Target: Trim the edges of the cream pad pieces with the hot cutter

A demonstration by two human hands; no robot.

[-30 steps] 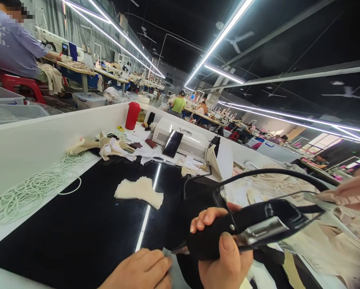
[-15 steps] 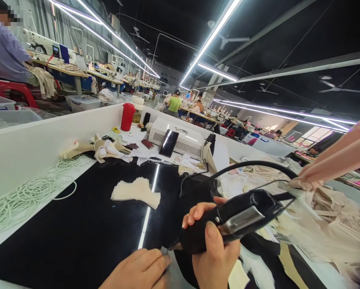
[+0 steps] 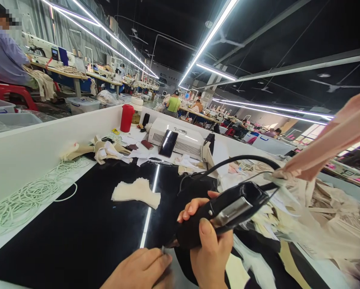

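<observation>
My right hand (image 3: 211,245) is wrapped round a black corded handheld power tool (image 3: 243,196) with a silver plate on its side. The tool tilts, its rear end up to the right and its front end down to the left. A pink fabric strip (image 3: 321,148) is tied at its rear, where the black cord (image 3: 243,157) also comes out. My left hand (image 3: 140,267) is low in front, close to the tool's front end, fingers curled together. What those fingers hold, if anything, is hidden. A stack of cream cut fabric pieces (image 3: 137,192) lies beyond it on the black work surface (image 3: 77,224).
Pale green cord (image 3: 32,196) is heaped along the left wall. At the back stand a red cup (image 3: 127,118), a phone (image 3: 168,143) and a white vented machine (image 3: 180,137). Beige fabric (image 3: 333,208) is piled at right. A co-worker (image 3: 5,52) sits far left.
The power tool in my right hand has shifted slightly left, its rear end rising a little. The pink strip has swung left with it. My left hand has barely moved.
</observation>
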